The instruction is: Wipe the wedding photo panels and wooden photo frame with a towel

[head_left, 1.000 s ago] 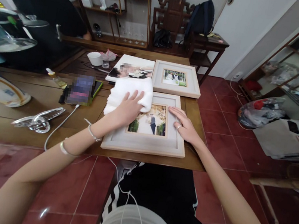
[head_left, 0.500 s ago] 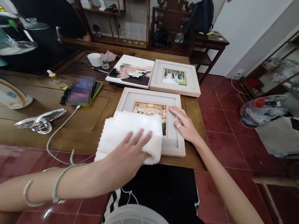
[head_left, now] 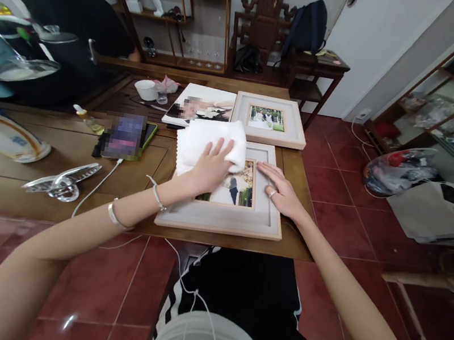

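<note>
A light wooden picture frame (head_left: 263, 227) lies flat near the table's front edge, with a photo in its wide pale mat. My left hand (head_left: 212, 170) presses a folded white cloth (head_left: 204, 135) onto the upper left of this frame. Its fingers lie over the cloth, which bunches beside the fingertips; the thumb is hidden. The cloth covers part of the photo and reaches past the frame's far edge. My right hand (head_left: 282, 195), with a ring on one finger, rests stretched out on the right side of the same frame.
Behind lie a second wooden frame (head_left: 298, 138) and a white-edged photo panel (head_left: 181, 119). Leftward on the table (head_left: 134, 213) are a phone (head_left: 126, 139), a silver winged ornament (head_left: 63, 181), a dropper bottle (head_left: 88, 122) and a wipes pack (head_left: 8, 135). A white cable (head_left: 96, 192) hangs over the edge.
My left hand has slid the white cloth away from me across the frame, uncovering the lower part of the photo and mat. My right hand has stayed in place.
</note>
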A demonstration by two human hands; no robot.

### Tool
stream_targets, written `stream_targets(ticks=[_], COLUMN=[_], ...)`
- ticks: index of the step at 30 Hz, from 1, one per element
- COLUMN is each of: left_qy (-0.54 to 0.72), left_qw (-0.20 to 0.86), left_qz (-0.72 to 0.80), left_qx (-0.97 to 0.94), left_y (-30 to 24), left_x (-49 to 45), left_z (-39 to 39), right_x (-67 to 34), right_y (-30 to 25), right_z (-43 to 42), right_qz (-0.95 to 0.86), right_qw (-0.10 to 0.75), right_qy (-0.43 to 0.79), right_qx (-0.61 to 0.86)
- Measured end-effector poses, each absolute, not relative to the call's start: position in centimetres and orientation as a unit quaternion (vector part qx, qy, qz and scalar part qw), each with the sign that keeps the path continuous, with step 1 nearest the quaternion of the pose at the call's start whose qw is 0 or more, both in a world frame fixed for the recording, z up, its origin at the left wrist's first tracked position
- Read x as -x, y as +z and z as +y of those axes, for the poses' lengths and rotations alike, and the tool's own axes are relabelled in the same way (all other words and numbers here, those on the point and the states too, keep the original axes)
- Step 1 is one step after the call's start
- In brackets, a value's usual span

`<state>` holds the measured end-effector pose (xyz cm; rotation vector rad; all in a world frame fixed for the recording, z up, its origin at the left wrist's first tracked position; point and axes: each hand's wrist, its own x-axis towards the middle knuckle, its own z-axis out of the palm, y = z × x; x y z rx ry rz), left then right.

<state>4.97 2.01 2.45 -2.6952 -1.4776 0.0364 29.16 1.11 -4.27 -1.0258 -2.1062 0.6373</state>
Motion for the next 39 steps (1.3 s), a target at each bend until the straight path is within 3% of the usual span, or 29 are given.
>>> stream_targets(ticks=[11,16,23,29,34,39], left_qy=[0.175,0.153,0.056,0.020,0.052,0.124], left_qw=[-0.016,-0.038,0.044,0.054,0.073,0.054], left_qz=[-0.341,-0.315,-0.394,-0.459,-0.440,-0.420], left_qx=[0.923,0.936,0.916,0.886,0.893,0.897], left_y=[6.4,6.0,3.0,2.1,2.2,3.7], left_x=[-5.3,-5.1,-6.7,-7.9,-8.5,-8.9], left_z=[-7.9,-10.7,-6.7,-0.4,1.5,-2.2], right_x=[-28.9,-28.9,-29.1,-29.2,-29.3,-29.1], right_y=[-3.9,-3.8,-4.0,-4.3,-4.2,-3.9], right_z=[1.0,0.9,1.1,1.3,1.2,1.0], right_qz=[-0.810,-0.810,-0.817,-0.821,-0.817,-0.812], right_qw=[0.349,0.352,0.348,0.346,0.339,0.356], right_qy=[0.249,0.247,0.244,0.237,0.245,0.244], right_qx=[0.400,0.398,0.390,0.388,0.398,0.393])
